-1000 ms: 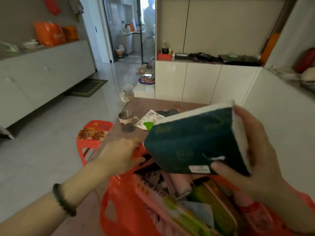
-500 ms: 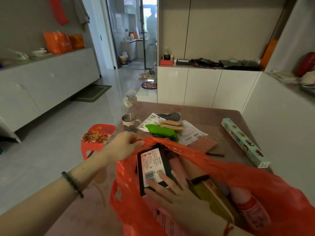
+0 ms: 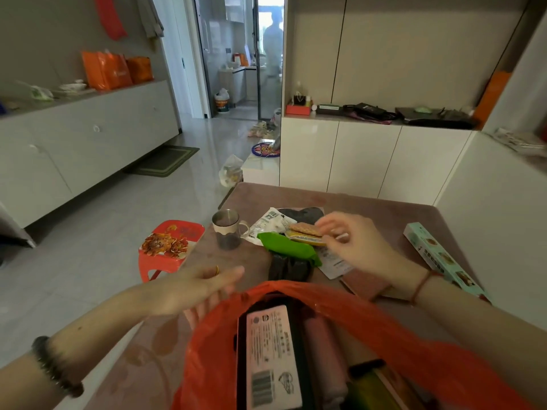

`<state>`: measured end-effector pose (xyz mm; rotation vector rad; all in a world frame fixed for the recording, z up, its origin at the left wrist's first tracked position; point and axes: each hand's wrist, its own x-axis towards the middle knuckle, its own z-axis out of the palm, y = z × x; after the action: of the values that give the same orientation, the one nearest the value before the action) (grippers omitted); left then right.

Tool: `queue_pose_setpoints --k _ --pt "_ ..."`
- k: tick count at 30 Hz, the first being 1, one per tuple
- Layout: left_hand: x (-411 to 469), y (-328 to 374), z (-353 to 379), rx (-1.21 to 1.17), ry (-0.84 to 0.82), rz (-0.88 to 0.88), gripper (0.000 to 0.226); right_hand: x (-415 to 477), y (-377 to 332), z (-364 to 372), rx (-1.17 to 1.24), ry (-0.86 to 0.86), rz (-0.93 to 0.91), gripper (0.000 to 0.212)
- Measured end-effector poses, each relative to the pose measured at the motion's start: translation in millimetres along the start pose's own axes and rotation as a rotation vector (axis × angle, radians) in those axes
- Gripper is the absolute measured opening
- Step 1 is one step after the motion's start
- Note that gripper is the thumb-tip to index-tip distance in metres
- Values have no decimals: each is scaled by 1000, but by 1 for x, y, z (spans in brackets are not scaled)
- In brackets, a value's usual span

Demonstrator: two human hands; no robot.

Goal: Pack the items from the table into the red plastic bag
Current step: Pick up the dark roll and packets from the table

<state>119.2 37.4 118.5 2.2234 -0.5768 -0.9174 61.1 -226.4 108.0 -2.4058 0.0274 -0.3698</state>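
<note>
Bag (image 3: 384, 329), red plastic, one, nearest, mouth open, on table (image 3: 384, 211). Inside: one black book (image 3: 272, 359), label up, long axis near-to-far; one pink roll (image 3: 325, 347) on its right. Left hand (image 3: 201, 288) at the left rim, fingers straight, close together. Beyond: one green packet (image 3: 288, 250); one mug (image 3: 228, 229) left; one long box (image 3: 438, 255) right, running near-right to far-left. Right hand (image 3: 352, 241) pinches right end of one biscuit pack (image 3: 305, 235), lying left-to-right.

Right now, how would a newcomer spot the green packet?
Start at the brown table, then the red plastic bag at its near edge. Just beyond the bag's mouth lies the green packet, resting on something black, the tabletop's only bright green item.
</note>
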Motion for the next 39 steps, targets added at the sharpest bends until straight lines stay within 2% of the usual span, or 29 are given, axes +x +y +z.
queue_pose_setpoints --k 2,6,9,13,16,18,21,23,25,27,29,31,33,35,37,39 --pt "29 -5 -8 -54 83 -21 47 37 33 20 -110 -153 115 39" --pt "103 -21 -7 -71 178 -32 51 75 78 90 -301 -443 166 66" --pt "152 -29 12 -71 190 -94 51 82 89 126 -478 -532 187 76" --pt "202 -43 45 -192 135 -224 61 73 92 155 -724 -617 156 104" --pt "217 -49 67 -445 88 -287 67 66 95 162 -679 -503 191 92" --pt "219 -51 74 -663 121 -300 70 63 93 158 -567 -418 220 85" --pt "215 -52 73 -967 167 -292 88 57 79 148 -435 -250 176 84" --pt "207 -52 71 -1070 180 -268 75 54 71 139 -324 -248 133 77" --pt "199 -59 69 -1107 238 -265 58 59 70 125 -116 -246 127 52" --pt "189 -69 61 -1120 287 -236 65 72 78 109 40 -90 146 31" --pt "182 -78 52 -1171 309 -180 60 86 92 103 11 7 194 24" --pt "175 -81 47 -1237 320 -143 53 95 109 116 -168 -167 220 45" --pt "170 -84 45 -1293 330 -125 63 99 122 140 -327 -372 271 68" --pt "165 -86 44 -1364 307 -110 72 104 131 159 -346 -410 390 90" --pt "159 -84 43 -1423 287 -108 63 113 142 169 -338 -402 561 110" --pt "152 -84 39 -1429 283 -137 56 118 149 171 -270 -489 700 129"
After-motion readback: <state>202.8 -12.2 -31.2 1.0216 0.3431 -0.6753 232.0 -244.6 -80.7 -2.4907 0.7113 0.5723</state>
